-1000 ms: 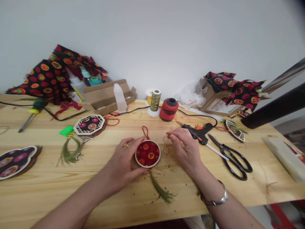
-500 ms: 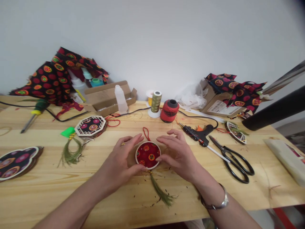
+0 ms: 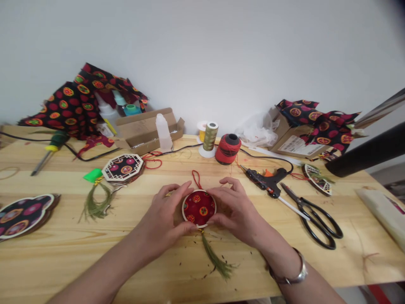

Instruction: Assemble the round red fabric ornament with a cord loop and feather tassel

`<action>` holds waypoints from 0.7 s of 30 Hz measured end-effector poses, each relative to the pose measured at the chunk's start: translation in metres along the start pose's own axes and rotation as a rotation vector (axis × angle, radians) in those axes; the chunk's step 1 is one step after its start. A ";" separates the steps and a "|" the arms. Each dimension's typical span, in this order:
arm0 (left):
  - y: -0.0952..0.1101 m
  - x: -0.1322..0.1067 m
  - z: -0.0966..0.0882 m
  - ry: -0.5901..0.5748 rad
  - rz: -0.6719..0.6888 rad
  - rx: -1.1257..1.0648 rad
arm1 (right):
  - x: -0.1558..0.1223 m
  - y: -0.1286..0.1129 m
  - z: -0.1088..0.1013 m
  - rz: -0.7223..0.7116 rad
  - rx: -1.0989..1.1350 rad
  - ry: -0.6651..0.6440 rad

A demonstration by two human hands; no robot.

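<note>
A round pendant [image 3: 200,208] with dark red patterned fabric inside a pale wooden ring lies flat on the table in front of me. A red cord loop [image 3: 196,179] rises from its top, and an olive-green tassel [image 3: 215,258] trails from its bottom edge. My left hand [image 3: 171,212] curves around the left side, its thumb at the lower rim and its fingers by the upper rim. On the right side, my right hand [image 3: 234,210] holds the rim between thumb and fingers. The undersides of the fingertips are hidden.
Scissors [image 3: 316,217] and a glue gun [image 3: 265,180] lie on the right. Spools of red thread [image 3: 228,149] and olive thread [image 3: 210,137] stand at the back. An octagonal pendant [image 3: 123,169] and a screwdriver [image 3: 50,151] are on the left. Dark bits dot the wooden table [image 3: 152,274].
My right hand has closed in on the pendant's right rim, its fingers now touching the upper edge. The whole view has shifted slightly.
</note>
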State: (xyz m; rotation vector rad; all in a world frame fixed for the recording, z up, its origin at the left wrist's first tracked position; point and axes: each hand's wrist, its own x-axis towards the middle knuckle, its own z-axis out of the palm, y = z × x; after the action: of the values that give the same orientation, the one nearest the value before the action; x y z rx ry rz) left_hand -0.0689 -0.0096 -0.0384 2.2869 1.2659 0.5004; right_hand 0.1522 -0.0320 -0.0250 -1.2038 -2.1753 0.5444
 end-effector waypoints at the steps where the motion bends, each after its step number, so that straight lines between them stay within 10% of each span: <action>1: 0.000 0.000 0.000 0.000 0.003 0.009 | 0.000 0.000 0.000 0.007 0.006 -0.001; 21: 0.005 0.000 -0.004 0.024 0.018 0.002 | -0.006 0.016 -0.001 0.048 0.081 0.223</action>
State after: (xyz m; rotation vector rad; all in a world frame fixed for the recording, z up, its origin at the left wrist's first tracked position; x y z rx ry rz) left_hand -0.0674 -0.0114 -0.0325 2.3021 1.2590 0.5349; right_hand 0.1654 -0.0286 -0.0355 -1.2149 -1.9238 0.4889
